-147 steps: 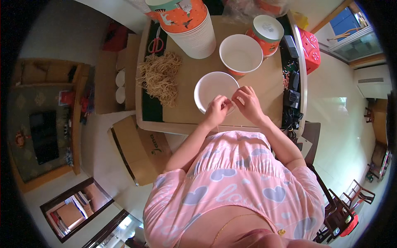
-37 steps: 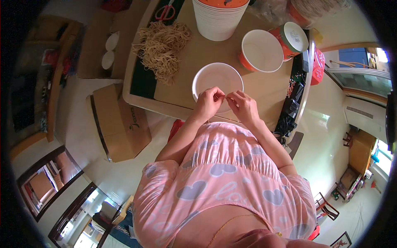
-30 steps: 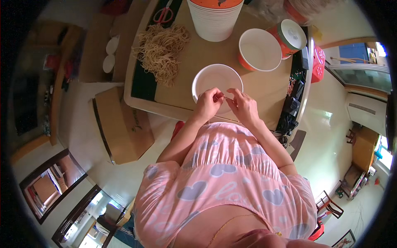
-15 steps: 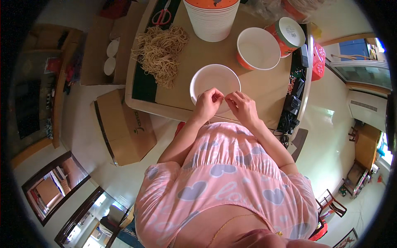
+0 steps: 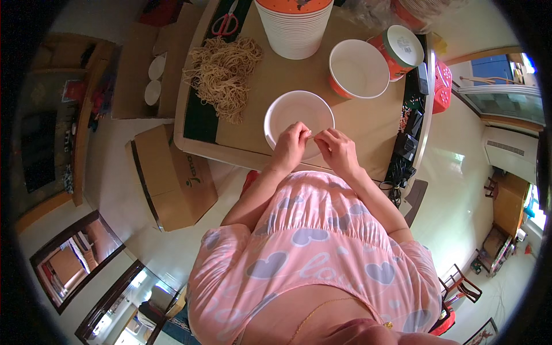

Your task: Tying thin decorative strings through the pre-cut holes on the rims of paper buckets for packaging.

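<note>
Over the near rim of a white paper tub (image 5: 287, 109), my left hand (image 5: 292, 145) and my right hand (image 5: 337, 149) meet with fingertips pinched. A short bit of tan string (image 5: 311, 137) shows between them, and the rest of it is hidden by my fingers. To the left of the tub lies a loose heap of tan strings (image 5: 224, 75). Beyond the tub, a tall stack of white paper tubs (image 5: 296, 37) stands with an orange one on top. A red and white tub (image 5: 359, 72) sits open at the right.
Red-handled scissors (image 5: 225, 24) lie behind the strings. A lidded tub (image 5: 404, 47) stands on its side of the table near black devices and cables (image 5: 405, 146). Cardboard boxes (image 5: 172, 178) rest on the floor to the left. A pink plastic basket (image 5: 443, 86) is beyond the right edge.
My two hands have shifted slightly, and the gap between the fingertips shows a bit more of the string. The tubs and string heap stay where they were.
</note>
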Demonstrator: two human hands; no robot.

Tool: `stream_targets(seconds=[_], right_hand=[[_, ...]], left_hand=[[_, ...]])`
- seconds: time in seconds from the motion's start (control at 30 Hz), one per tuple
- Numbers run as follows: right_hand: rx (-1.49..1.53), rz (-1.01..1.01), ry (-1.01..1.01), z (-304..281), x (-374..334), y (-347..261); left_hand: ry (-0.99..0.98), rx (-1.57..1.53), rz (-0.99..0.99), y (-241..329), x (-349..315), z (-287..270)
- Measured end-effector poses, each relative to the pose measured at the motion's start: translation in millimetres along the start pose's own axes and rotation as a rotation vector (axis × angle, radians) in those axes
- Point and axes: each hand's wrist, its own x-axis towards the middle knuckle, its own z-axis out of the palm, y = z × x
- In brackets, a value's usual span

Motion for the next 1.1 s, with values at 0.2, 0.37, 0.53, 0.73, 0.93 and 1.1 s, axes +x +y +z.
stream_targets(seconds=[0.2, 0.37, 0.53, 0.73, 0.93, 1.1], right_hand=[[0.038, -0.003, 0.003, -0.6, -0.1, 2.1], [0.282, 0.256, -0.012, -8.6, 4.4, -10.8], [0.516, 0.300, -0.034, -9.9, 7.5, 0.2], [0.782, 0.338, -0.095, -16.3, 8.7, 6.8], [0.788, 0.296, -0.020, -25.4, 2.0, 17.3], [0.520, 0.166, -0.115, -44.2, -5.9, 5.7]], left_hand=[[0.171, 0.326, 0.244, 15.6, -1.9, 6.2], [0.164, 0.290, 0.252, 22.8, 1.7, -1.2], [0.127, 0.199, 0.244, 47.1, 1.4, -3.4], [0.090, 0.167, 0.237, 64.9, 0.6, -6.3], [-0.177, 0.180, 0.014, 64.6, -5.1, -13.6], [-0.139, 0.005, -0.029, 67.3, -8.8, -9.8]])
